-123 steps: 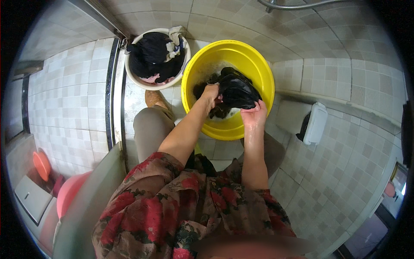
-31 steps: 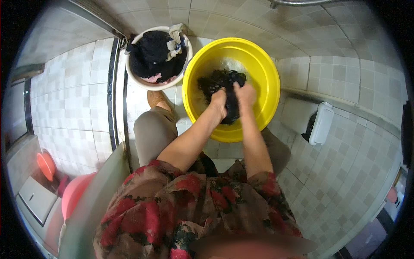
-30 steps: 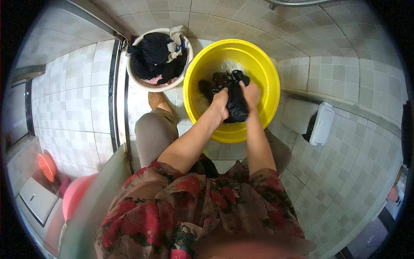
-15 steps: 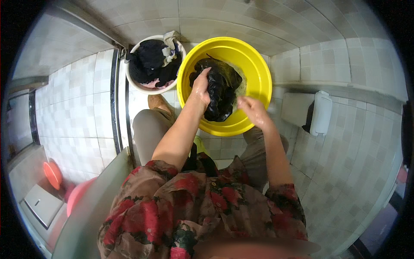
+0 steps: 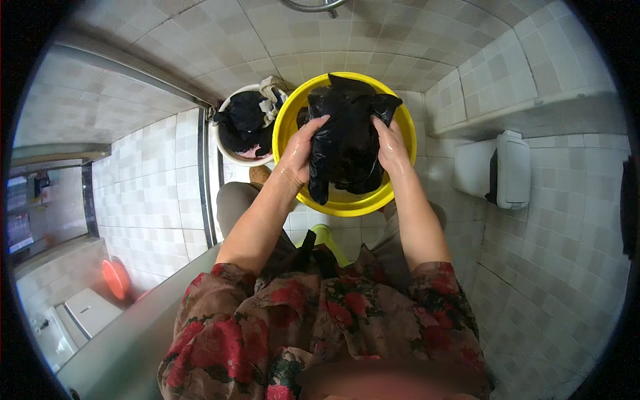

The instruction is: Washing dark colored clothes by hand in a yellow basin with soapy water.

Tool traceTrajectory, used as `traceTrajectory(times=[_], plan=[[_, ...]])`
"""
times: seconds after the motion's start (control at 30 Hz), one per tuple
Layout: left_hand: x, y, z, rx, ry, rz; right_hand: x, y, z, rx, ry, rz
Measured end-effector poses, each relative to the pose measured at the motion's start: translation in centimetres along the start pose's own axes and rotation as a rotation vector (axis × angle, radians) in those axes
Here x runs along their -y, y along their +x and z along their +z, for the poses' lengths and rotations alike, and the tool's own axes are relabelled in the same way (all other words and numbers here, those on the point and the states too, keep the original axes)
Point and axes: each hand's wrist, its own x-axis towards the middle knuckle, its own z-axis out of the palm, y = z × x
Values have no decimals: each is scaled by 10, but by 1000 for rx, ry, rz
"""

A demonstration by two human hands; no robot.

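A wet, shiny black garment (image 5: 347, 127) is stretched between my hands over the large yellow basin (image 5: 352, 210). Its exact kind cannot be made out. My left hand (image 5: 303, 152) grips its left side, with the thumb on top and the other fingers hidden behind the fabric. At the opposite side, my right hand (image 5: 391, 143) pinches a raised corner of it. The garment covers most of the basin's inside, and some dark fabric shows by the basin's left wall.
A white basin (image 5: 225, 141) of dark laundry (image 5: 243, 113) stands left of the yellow one, a pale cloth (image 5: 270, 90) over its rim. A green plastic thing (image 5: 323, 237) lies between my legs. A white box-shaped fixture (image 5: 512, 170) sits by the right wall, and a hose (image 5: 317, 7) hangs above.
My right hand has come back to the black garment and taken hold of its right side. The garment is now lifted and spread wider. The view has shifted somewhat.
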Motion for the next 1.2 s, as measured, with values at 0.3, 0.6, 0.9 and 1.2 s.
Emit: traceTrajectory(times=[0.3, 0.6, 0.9, 1.2], plan=[[31, 41, -63, -455, 231, 72, -3, 9, 3, -103, -142, -166], [28, 42, -45, -132, -47, 92, 16, -20, 11, 155, -142, -24], [30, 81, -95, -83, -386, 38, -36, -115, 112, 286, -1220, -551], [45, 81, -84, -342, -214, 51, -45, 7, 79, -285, -1155, -325]])
